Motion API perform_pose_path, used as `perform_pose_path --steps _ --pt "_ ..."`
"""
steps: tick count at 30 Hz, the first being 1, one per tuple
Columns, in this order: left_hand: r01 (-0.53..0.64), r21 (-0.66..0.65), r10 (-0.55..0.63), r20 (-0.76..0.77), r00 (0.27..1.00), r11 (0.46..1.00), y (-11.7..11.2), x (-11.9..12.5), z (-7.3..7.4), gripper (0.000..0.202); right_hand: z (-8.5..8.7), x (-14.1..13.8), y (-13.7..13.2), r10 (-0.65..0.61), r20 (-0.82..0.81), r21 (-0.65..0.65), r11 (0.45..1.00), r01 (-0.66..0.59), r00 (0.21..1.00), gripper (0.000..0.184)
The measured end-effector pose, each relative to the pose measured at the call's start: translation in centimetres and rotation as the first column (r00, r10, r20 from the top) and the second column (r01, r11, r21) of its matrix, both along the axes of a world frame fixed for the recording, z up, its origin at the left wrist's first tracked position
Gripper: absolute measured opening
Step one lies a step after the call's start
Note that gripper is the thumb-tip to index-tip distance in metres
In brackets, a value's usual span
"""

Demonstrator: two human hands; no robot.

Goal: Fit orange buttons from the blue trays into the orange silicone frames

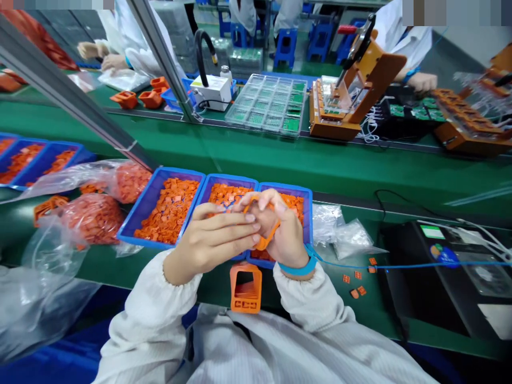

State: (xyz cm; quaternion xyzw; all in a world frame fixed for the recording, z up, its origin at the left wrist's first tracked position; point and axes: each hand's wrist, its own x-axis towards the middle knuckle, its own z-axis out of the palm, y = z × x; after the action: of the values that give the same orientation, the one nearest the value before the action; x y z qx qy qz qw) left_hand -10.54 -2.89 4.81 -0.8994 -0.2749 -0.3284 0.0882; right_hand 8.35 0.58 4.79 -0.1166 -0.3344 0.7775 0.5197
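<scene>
Right hand: you are gripping an orange frame in it.
Left hand: you are laying its straight fingers against the frame; whether they are gripping, I cannot tell.
Frame's place: you are holding it up, over the blue bins.
Stack of frames: lying on the tabletop, close to your body.
Right wrist: you are wearing a blue band.

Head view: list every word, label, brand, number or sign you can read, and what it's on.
No text is readable.
Green-and-white label on the black device: too small.
Blue sticker on the same device: blurred.
White label near its front edge: no characters discernible.
Held orange frame: no lettering visible.
</scene>
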Motion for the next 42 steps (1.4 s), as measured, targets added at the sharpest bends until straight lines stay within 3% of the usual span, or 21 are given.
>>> perform_pose_path --steps 3,5,7,9,12,14,16,19,22,27,31,35,42 --pt "-0.104 -0.062 0.107 0.05 0.993 0.993 -3.0 -1.0 -0.1 0.027 -0.1 0.0 -0.1 0.051 0.099 0.006 0.999 -0.052 0.994 0.039" --pt "-0.152 -0.143 0.166 0.098 0.981 0.978 -5.4 -2.1 -0.4 0.021 0.0 0.5 0.1 -0.019 0.12 0.003 1.0 0.019 0.993 0.046" --pt "-0.129 -0.294 0.171 0.121 0.978 0.947 -7.8 -3.4 -1.2 0.01 0.2 1.2 0.6 -0.093 0.113 -0.016 0.995 0.096 0.989 0.048" --pt "-0.068 -0.517 0.135 0.093 0.986 0.853 -10.1 -4.6 -2.6 0.011 0.4 2.0 1.2 -0.148 0.11 -0.034 0.988 0.153 0.983 0.047" --pt "-0.072 -0.763 0.113 0.001 0.994 0.642 -12.8 -5.6 -5.8 0.011 0.4 2.9 1.8 -0.209 0.106 -0.045 0.976 0.215 0.972 0.044" --pt "-0.188 -0.823 0.173 -0.111 0.979 0.537 -13.8 -5.7 -8.1 0.003 0.2 3.2 2.0 -0.223 0.107 -0.049 0.972 0.229 0.969 0.043" --pt "-0.339 -0.805 0.248 -0.246 0.937 0.486 -14.0 -5.5 -10.2 0.005 0.1 3.3 2.0 -0.223 0.107 -0.045 0.972 0.229 0.969 0.042" --pt "-0.469 -0.713 0.313 -0.351 0.882 0.521 -13.4 -5.0 -12.0 0.009 0.1 3.3 1.9 -0.227 0.122 -0.031 0.972 0.232 0.966 0.04" --pt "-0.488 -0.663 0.317 -0.371 0.873 0.568 -12.9 -4.7 -12.2 0.01 0.2 3.4 1.8 -0.241 0.155 -0.014 0.969 0.246 0.958 0.039" --pt "-0.368 -0.697 0.238 -0.281 0.93 0.616 -12.6 -3.9 -9.9 0.021 0.2 3.6 1.9 -0.255 0.123 -0.011 0.966 0.258 0.959 0.037" --pt "-0.19 -0.66 0.181 -0.083 0.98 0.727 -12.7 -2.8 -7.4 0.022 0.1 3.7 2.0 -0.246 0.098 -0.022 0.968 0.249 0.964 0.035" --pt "-0.113 -0.557 0.171 0.053 0.984 0.823 -12.7 -1.7 -5.4 0.021 0.1 3.4 2.0 -0.25 0.163 -0.014 0.967 0.255 0.955 0.036" --pt "-0.031 -0.507 0.034 -0.003 0.999 0.861 -11.6 1.0 -5.0 0.017 0.1 3.1 1.9 -0.229 0.157 -0.015 0.972 0.235 0.961 0.036"
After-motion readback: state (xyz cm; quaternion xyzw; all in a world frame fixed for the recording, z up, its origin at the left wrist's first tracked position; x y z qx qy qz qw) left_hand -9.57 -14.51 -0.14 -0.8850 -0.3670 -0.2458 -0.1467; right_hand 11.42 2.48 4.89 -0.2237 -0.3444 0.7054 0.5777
